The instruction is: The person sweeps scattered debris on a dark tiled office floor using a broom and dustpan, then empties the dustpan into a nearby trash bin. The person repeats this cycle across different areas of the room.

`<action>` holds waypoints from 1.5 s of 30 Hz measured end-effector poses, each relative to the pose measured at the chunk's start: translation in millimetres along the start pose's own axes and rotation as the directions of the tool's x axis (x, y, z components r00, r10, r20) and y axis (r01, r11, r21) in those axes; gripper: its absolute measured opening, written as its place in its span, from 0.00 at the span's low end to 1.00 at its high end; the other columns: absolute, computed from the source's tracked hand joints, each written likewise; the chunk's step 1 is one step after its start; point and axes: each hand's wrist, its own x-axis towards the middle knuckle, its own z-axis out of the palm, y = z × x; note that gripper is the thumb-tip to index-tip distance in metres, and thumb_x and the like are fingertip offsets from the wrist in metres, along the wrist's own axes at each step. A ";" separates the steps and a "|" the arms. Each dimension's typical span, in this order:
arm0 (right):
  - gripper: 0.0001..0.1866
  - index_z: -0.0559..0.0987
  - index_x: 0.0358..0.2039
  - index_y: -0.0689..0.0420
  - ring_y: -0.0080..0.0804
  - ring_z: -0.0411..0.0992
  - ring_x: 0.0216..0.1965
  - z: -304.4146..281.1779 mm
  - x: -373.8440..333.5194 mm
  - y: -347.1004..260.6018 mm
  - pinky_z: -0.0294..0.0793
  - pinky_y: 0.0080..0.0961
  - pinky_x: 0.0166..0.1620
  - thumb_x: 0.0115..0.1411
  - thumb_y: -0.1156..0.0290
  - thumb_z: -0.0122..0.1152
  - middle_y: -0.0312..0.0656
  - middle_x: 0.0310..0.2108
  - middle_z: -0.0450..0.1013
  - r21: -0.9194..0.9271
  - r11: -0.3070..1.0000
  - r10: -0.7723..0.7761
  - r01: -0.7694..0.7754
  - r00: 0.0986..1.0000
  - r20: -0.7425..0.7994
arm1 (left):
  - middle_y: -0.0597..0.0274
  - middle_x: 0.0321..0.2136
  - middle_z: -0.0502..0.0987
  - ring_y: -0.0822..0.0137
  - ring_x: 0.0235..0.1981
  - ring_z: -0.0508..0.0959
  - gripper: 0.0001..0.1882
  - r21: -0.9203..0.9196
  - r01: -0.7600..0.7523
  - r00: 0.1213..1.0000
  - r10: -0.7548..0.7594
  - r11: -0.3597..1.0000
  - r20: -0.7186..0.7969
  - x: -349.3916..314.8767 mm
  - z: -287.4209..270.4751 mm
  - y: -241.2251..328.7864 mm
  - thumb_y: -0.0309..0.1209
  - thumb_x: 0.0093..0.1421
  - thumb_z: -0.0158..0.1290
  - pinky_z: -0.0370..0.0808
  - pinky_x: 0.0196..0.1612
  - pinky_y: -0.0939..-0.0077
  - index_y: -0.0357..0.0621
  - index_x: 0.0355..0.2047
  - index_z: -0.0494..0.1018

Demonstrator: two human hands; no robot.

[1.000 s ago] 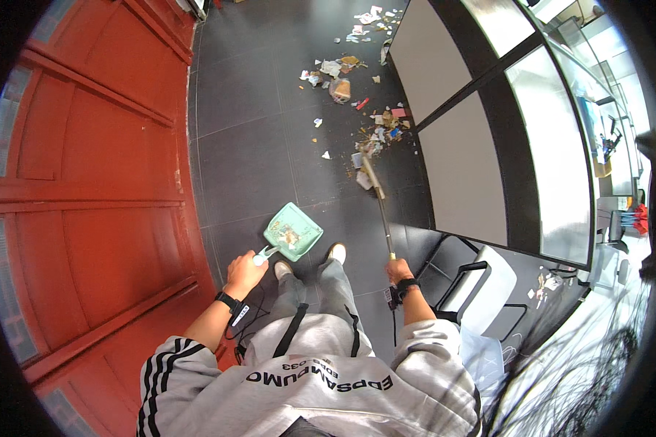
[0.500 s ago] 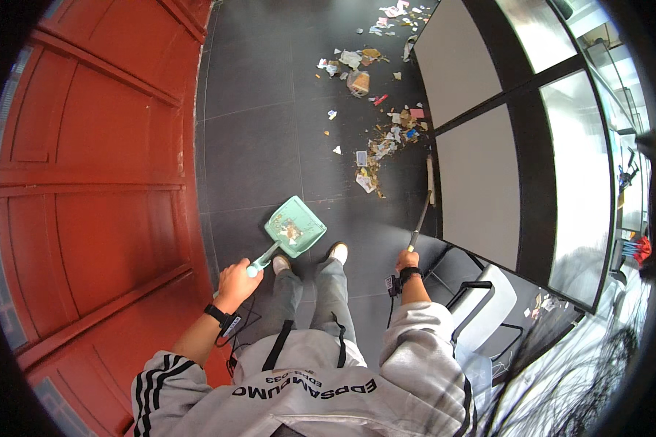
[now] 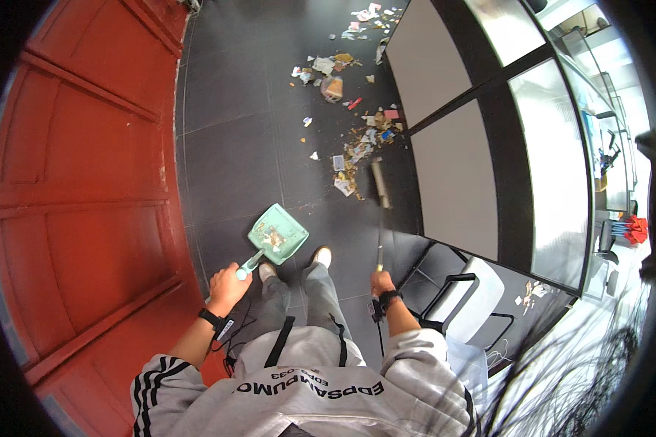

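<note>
My left hand (image 3: 228, 288) is closed around the handle of a light green dustpan (image 3: 289, 231). Its pan is in front of my feet, with scraps and brownish bits lying inside. My right hand (image 3: 381, 283) grips a thin broom stick. The broom's pale narrow head (image 3: 380, 183), smeared by motion, is just right of the nearest litter. That litter (image 3: 357, 151) is a strip of paper scraps and brown crumbs on the dark tiles, with a small white-framed card (image 3: 338, 163) at its left edge. Whether the broom touches the floor is unclear.
Along the left runs a red panelled wall (image 3: 109, 138). A grey-panelled partition (image 3: 455, 175) bounds the right side, with a grey chair (image 3: 474, 295) near my right arm. Farther off lie a crumpled wrapper (image 3: 332, 89), a red piece (image 3: 354, 103) and more scraps (image 3: 369, 13).
The broom head has swung left, away from the foot of the partition, and my right hand has moved left with it. The dustpan stays in my left hand. The whole view has shifted slightly.
</note>
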 end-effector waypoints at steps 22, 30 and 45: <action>0.06 0.67 0.19 0.62 0.33 0.61 0.09 -11.9 167.3 55.6 0.57 0.30 0.13 0.49 0.75 0.52 0.37 0.11 0.60 0.721 -0.684 0.621 -0.110 0.430 0.655 | 0.44 0.21 0.76 0.43 0.27 0.76 0.17 -0.007 -0.019 0.998 0.019 1.000 -0.056 18.6 -1.6 9.6 0.43 0.48 0.56 0.72 0.31 0.52 0.40 0.25 0.72; 0.14 0.67 0.11 0.56 0.38 0.63 0.10 -30.9 203.5 64.7 0.60 0.38 0.13 0.51 0.70 0.52 0.42 0.10 0.62 0.627 -0.749 0.401 -0.215 0.606 0.687 | 0.46 0.17 0.74 0.45 0.22 0.75 0.16 0.021 -0.050 0.994 0.052 0.999 -0.097 22.7 0.3 3.6 0.40 0.47 0.58 0.71 0.26 0.54 0.40 0.21 0.69; 0.07 0.77 0.15 0.48 0.32 0.74 0.21 -3.4 54.7 25.8 0.69 0.30 0.21 0.47 0.66 0.58 0.36 0.17 0.73 0.095 0.995 0.034 -0.038 0.998 0.044 | 0.46 0.23 0.76 0.44 0.29 0.77 0.15 -0.024 -0.012 0.999 0.011 1.000 -0.046 26.8 -10.9 3.5 0.41 0.48 0.55 0.72 0.33 0.52 0.40 0.25 0.72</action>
